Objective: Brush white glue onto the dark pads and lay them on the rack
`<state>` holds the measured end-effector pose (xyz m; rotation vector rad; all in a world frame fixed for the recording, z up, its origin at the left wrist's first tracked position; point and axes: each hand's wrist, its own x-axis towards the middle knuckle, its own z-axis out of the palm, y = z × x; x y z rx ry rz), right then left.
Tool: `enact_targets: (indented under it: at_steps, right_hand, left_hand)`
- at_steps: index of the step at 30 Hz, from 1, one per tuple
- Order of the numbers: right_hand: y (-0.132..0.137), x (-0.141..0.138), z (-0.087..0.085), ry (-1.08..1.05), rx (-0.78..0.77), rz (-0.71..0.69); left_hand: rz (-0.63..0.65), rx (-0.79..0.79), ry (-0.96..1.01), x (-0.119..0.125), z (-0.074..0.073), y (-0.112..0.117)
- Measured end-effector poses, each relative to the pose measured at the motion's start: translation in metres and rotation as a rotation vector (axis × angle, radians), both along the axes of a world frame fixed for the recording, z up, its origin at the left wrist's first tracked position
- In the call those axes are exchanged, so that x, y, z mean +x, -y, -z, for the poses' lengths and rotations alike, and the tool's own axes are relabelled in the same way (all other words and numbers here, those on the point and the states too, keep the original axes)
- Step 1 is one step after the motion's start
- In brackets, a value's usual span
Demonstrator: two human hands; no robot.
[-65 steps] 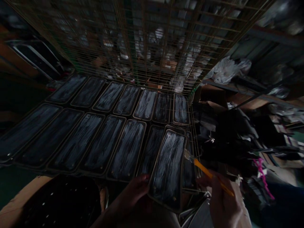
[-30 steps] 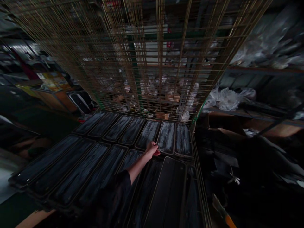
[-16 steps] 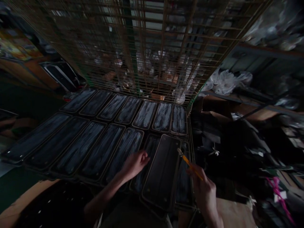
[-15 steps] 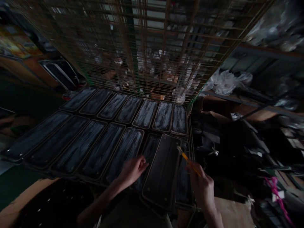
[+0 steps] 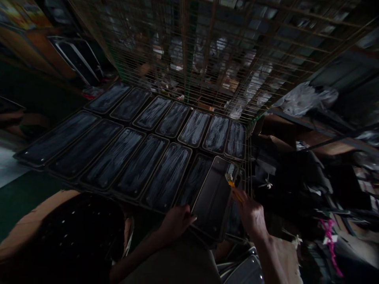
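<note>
Brushing: apparently early; dark panel [image 5: 209, 199], lower right of centre.
Right hand [image 5: 251, 213]: grasping brush [image 5: 231, 184] at panel's upper end.
Left hand [image 5: 176, 221]: curled at left edge, grip unclear.
Next stroke: likely needs panel steady.

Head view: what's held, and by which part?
Right grip holds the brush by its orange handle. Left grip is at the edge of the plain panel; hold unclear.

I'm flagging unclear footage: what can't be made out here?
Head view: rear end of the orange-handled brush, hidden by the right hand.
Head view: whether the left hand grips the black rectangular panel under the brush; too dark.
Head view: what lies behind the brass-coloured wire mesh, blurred and broken up by it.
</note>
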<state>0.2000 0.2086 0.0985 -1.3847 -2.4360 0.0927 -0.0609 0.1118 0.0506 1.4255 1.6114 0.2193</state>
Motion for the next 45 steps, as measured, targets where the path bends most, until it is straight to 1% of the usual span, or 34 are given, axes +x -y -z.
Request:
enact_targets:
  at_steps: [3,6,8,11,14,17,19,21,23,25,28,30,32,33,35,37,38,40,42,43,45]
  right_hand:
    - [0.042,-0.001,-0.006,-0.011,-0.129,-0.024]
    - [0.079,-0.004,-0.015,-0.051,-0.277,-0.037]
    - [0.097,-0.006,-0.022,-0.099,-0.377,-0.026]
    - [0.112,-0.008,-0.036,-0.198,-0.503,0.008]
    - [0.112,-0.009,-0.05,-0.313,-0.631,0.044]
    - [0.096,-0.011,-0.056,-0.409,-0.796,0.068]
    - [0.078,-0.012,-0.05,-0.486,-0.864,0.102]
    - [0.054,-0.012,-0.039,-0.578,-0.851,0.121]
    - [0.027,-0.011,-0.026,-0.638,-0.772,0.13]
    - [-0.001,-0.01,-0.016,-0.649,-0.651,0.14]
    - [-0.035,-0.01,-0.006,-0.621,-0.442,0.173]
    - [-0.051,-0.013,-0.001,-0.6,-0.33,0.187]
    - [-0.056,-0.016,0.005,-0.549,-0.265,0.184]
    - [-0.054,-0.018,0.009,-0.512,-0.251,0.174]
    - [-0.04,-0.021,0.014,-0.426,-0.265,0.131]
    - [-0.014,-0.024,0.014,-0.358,-0.342,0.063]
    - [0.001,-0.024,0.011,-0.337,-0.396,0.029]
    - [0.032,-0.024,-0.001,-0.336,-0.543,-0.022]
    - [0.058,-0.025,-0.018,-0.377,-0.703,-0.031]
    - [0.067,-0.025,-0.027,-0.394,-0.758,-0.03]
    - [0.077,-0.028,-0.041,-0.421,-0.817,-0.018]
  left_hand:
    - [-0.029,-0.008,0.083,0.0,0.001,0.002]
    - [-0.088,-0.054,0.257,0.002,0.005,0.006]
    - [-0.129,-0.081,0.377,0.003,0.008,0.009]
    - [-0.175,-0.122,0.497,0.003,0.01,0.011]
    - [-0.2,-0.185,0.556,0.003,0.008,0.011]
    - [-0.212,-0.206,0.587,0.002,0.007,0.009]
    - [-0.208,-0.203,0.591,0.002,0.008,0.008]
    - [-0.199,-0.197,0.58,0.002,0.01,0.007]
    - [-0.194,-0.187,0.565,0.002,0.012,0.006]
    - [-0.191,-0.172,0.553,0.003,0.013,0.006]
    - [-0.206,-0.172,0.546,0.003,0.014,0.007]
    - [-0.227,-0.187,0.551,0.004,0.015,0.008]
    - [-0.25,-0.192,0.565,0.004,0.016,0.009]
    - [-0.257,-0.186,0.571,0.004,0.017,0.009]
    - [-0.264,-0.169,0.571,0.004,0.016,0.009]
    - [-0.265,-0.166,0.571,0.003,0.015,0.009]
    - [-0.263,-0.172,0.579,0.003,0.014,0.009]
    - [-0.262,-0.188,0.605,0.002,0.013,0.008]
    - [-0.262,-0.204,0.633,0.001,0.012,0.009]
    - [-0.263,-0.21,0.642,0.001,0.012,0.009]
    - [-0.266,-0.221,0.653,0.0,0.01,0.009]
